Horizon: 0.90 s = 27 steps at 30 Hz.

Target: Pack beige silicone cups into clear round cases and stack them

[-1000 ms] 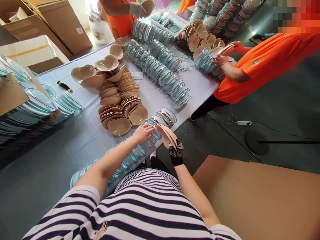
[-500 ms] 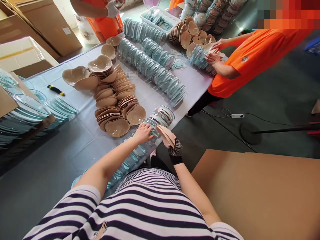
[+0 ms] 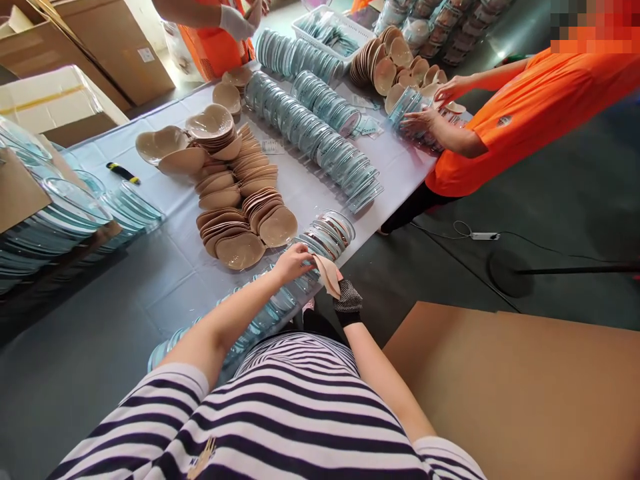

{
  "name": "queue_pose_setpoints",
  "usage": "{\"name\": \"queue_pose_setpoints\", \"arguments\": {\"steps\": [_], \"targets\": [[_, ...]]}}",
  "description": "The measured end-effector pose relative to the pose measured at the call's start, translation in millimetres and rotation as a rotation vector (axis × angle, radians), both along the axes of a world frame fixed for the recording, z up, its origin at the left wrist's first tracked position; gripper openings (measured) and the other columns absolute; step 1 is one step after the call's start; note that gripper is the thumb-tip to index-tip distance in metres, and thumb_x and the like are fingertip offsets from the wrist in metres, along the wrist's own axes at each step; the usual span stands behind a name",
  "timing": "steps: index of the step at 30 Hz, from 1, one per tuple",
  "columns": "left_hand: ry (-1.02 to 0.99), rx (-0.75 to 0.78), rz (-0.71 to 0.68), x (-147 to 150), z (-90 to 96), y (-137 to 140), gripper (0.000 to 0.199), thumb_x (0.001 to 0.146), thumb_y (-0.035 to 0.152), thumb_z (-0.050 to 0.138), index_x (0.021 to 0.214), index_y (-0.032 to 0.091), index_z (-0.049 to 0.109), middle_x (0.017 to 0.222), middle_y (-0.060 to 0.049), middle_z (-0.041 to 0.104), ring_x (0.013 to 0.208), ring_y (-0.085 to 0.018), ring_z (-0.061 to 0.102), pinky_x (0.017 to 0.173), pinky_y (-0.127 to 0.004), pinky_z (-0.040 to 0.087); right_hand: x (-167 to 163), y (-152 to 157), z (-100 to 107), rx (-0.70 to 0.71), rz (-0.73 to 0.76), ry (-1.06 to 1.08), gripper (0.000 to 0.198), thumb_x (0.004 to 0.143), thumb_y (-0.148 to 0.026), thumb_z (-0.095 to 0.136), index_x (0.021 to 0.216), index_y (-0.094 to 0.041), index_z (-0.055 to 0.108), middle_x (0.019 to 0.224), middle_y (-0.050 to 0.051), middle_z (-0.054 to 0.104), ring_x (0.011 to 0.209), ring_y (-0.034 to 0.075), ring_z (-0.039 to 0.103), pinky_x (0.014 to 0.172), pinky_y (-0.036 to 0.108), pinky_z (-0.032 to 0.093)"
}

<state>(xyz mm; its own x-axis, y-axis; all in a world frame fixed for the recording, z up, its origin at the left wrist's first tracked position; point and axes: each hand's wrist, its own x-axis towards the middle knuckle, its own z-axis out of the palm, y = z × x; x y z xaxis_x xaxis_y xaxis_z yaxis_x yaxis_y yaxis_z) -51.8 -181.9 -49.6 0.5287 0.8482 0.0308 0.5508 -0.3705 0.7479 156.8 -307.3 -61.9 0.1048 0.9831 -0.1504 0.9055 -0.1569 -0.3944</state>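
Note:
My right hand (image 3: 347,293), in a black dotted glove, is closed around the lower end of a folded beige stick-on bra (image 3: 327,275) at the table's front edge. The bra's upper end meets the pinched fingertips of my bare left hand (image 3: 294,262). Beneath and beside my left hand runs a row of clear plastic cases (image 3: 270,303). Just beyond it, several cases with beige and brown edges inside (image 3: 330,233) stand on edge. Stacks of beige bras (image 3: 240,250) lie to the left, cups nested together.
Long rows of clear cases (image 3: 310,140) cross the table (image 3: 170,240). A co-worker in an orange shirt (image 3: 520,127) handles cases on the right; another person (image 3: 215,40) stands at the far side. Clear shells (image 3: 65,207) fill a box at left. Cardboard (image 3: 510,387) lies at lower right.
My left hand has gone from spread fingers over the cases to a pinch at the bra's upper end. The bra has turned slightly and come closer to my left hand.

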Motion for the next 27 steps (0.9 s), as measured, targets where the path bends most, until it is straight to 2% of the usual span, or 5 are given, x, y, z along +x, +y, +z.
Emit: {"name": "queue_pose_setpoints", "arguments": {"steps": [2, 5, 9, 17, 27], "targets": [[-0.012, 0.007, 0.111, -0.5, -3.1, -1.2, 0.022, 0.08, 0.031, 0.068, 0.101, 0.024, 0.071, 0.126, -0.012, 0.056, 0.123, -0.029, 0.05, 0.105, -0.045, 0.041, -0.6, 0.9, 1.5, -0.004, 0.007, 0.003, 0.049, 0.092, -0.033, 0.048, 0.137, -0.014, 0.057, 0.108, 0.012, 0.071, 0.091, 0.024, 0.066, 0.085, 0.031, 0.051], [0.036, -0.06, 0.243, 1.6, -8.1, -1.0, 0.07, 0.071, 0.027, 0.074, 0.137, 0.018, 0.051, 0.15, -0.018, 0.039, 0.141, -0.034, 0.034, 0.115, -0.05, 0.032, -6.1, 6.4, 13.1, -0.027, 0.056, 0.011, 0.049, 0.091, -0.027, 0.048, 0.138, -0.016, 0.055, 0.117, 0.012, 0.069, 0.096, 0.025, 0.066, 0.085, 0.031, 0.05], [0.064, -0.189, 0.104, 5.3, -11.7, -0.2, 0.11, 0.062, 0.027, 0.078, 0.154, 0.013, 0.02, 0.158, -0.023, 0.028, 0.147, -0.035, 0.026, 0.118, -0.05, 0.027, -20.8, 32.4, 32.3, -0.132, 0.145, 0.013, 0.05, 0.091, -0.028, 0.051, 0.14, -0.02, 0.051, 0.115, 0.011, 0.07, 0.095, 0.025, 0.068, 0.081, 0.031, 0.05], [0.102, -0.235, 0.069, 1.7, -9.5, -5.2, 0.102, 0.067, 0.038, 0.08, 0.153, 0.019, 0.03, 0.161, -0.02, 0.021, 0.147, -0.039, 0.025, 0.118, -0.052, 0.026, -21.2, 71.8, 13.8, -0.251, 0.191, -0.142, 0.033, 0.098, -0.03, 0.045, 0.123, -0.012, 0.057, 0.104, 0.019, 0.072, 0.091, 0.026, 0.069, 0.075, 0.03, 0.047], [0.146, -0.206, 0.058, -0.4, -9.1, -6.7, 0.097, 0.069, 0.041, 0.079, 0.152, 0.019, 0.033, 0.161, -0.021, 0.019, 0.149, -0.038, 0.021, 0.118, -0.051, 0.026, -10.1, 57.5, 14.8, -0.195, 0.122, 0.038, 0.036, 0.088, -0.023, 0.06, 0.123, -0.017, 0.059, 0.117, 0.011, 0.07, 0.098, 0.022, 0.068, 0.08, 0.028, 0.049]]}}
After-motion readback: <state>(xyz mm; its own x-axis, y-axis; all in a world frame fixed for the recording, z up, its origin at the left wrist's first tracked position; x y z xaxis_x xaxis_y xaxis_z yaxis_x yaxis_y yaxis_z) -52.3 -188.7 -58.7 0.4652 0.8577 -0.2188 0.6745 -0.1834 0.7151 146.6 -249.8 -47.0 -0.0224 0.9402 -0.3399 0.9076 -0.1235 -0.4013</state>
